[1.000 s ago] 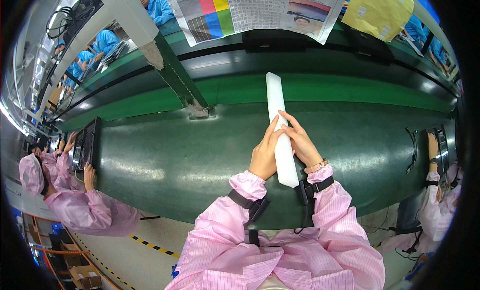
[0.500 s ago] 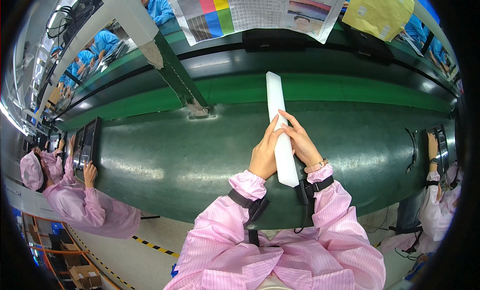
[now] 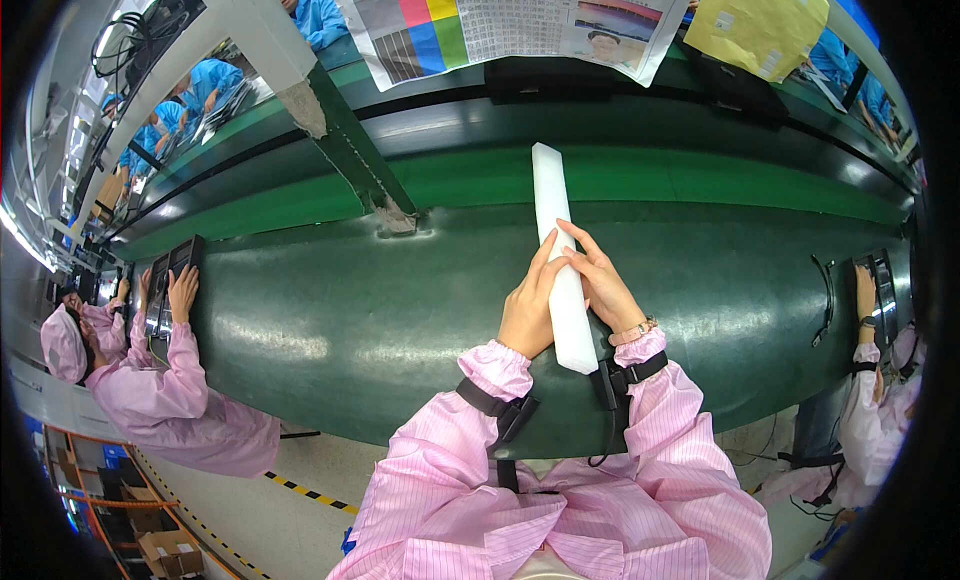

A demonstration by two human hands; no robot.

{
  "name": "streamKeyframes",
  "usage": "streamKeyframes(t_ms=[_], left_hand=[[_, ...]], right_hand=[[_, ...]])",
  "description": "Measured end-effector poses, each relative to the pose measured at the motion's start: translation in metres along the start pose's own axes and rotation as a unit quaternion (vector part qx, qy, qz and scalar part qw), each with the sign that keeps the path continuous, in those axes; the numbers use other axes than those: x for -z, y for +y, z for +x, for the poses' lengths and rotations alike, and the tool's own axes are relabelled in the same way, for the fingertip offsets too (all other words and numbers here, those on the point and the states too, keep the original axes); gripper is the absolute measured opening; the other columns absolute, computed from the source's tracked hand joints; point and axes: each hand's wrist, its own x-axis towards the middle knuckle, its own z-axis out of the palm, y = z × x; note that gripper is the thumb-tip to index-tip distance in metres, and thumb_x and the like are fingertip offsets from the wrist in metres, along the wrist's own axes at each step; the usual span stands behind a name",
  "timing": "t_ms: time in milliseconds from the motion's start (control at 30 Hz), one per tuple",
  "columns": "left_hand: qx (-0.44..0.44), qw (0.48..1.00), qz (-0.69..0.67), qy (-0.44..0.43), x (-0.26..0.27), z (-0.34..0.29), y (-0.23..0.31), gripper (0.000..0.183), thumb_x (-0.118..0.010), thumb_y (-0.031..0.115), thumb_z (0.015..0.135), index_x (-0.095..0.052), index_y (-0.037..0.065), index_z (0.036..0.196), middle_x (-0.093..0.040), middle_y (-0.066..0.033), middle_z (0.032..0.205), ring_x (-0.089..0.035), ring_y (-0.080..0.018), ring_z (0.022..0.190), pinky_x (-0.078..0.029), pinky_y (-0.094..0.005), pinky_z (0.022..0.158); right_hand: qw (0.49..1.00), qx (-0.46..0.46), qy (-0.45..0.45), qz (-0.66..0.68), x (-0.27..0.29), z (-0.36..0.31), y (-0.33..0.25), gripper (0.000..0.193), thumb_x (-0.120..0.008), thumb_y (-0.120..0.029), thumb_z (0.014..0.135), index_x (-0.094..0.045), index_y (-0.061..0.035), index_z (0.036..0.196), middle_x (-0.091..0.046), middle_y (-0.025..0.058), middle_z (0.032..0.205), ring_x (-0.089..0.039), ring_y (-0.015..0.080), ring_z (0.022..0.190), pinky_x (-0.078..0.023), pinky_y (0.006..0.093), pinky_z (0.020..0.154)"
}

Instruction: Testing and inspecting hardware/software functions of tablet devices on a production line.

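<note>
A long white foam strip [image 3: 552, 195] points away from me over the green work table [image 3: 430, 320]. Around its middle, my left hand [image 3: 529, 305] grips the left side, thumb and fingers against the foam. My right hand [image 3: 604, 285] closes on the strip from the right, its fingertips lying over the top face. The fingers under the strip are hidden. Both wrists wear black straps with small devices over pink striped sleeves.
At the left a person in pink [image 3: 165, 400] works at a black framed panel [image 3: 178, 280]. Another person [image 3: 875, 420] sits at the right, near a black cable [image 3: 823, 300]. A green post [image 3: 350, 145] rises from the table's far side. Printed sheets [image 3: 520, 25] hang ahead.
My hands and the foam strip have not visibly moved. The person at the left has raised a hand farther up along the edge of the black panel.
</note>
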Motion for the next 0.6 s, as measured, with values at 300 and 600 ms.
streamKeyframes(t_ms=[300,600], left_hand=[[0.000,1.000,0.004,0.001,-0.0006,-0.0003,-0.0005,0.063,-0.081,0.020,0.072,-0.049,0.008,0.125,-0.041,-0.0199,0.145,-0.065,-0.0392,0.102,-0.059,-0.0418,0.076],[0.003,1.000,0.006,-0.002,-0.0014,-0.0010,-0.0019,0.064,-0.082,0.021,0.072,-0.048,0.008,0.125,-0.040,-0.0196,0.146,-0.064,-0.0390,0.105,-0.059,-0.0420,0.076]], right_hand=[[1.000,-0.001,-0.002,-0.001,-0.0010,-0.0004,-0.0008,0.045,-0.050,-0.014,0.099,-0.041,-0.0156,0.143,-0.062,0.0085,0.102,-0.059,0.0121,0.096,-0.049,0.0269,0.081],[1.000,0.003,-0.006,-0.012,0.0001,-0.0002,0.0003,0.044,-0.053,-0.020,0.099,-0.043,-0.0185,0.143,-0.059,0.0021,0.099,-0.057,0.0060,0.087,-0.050,0.0215,0.073]])
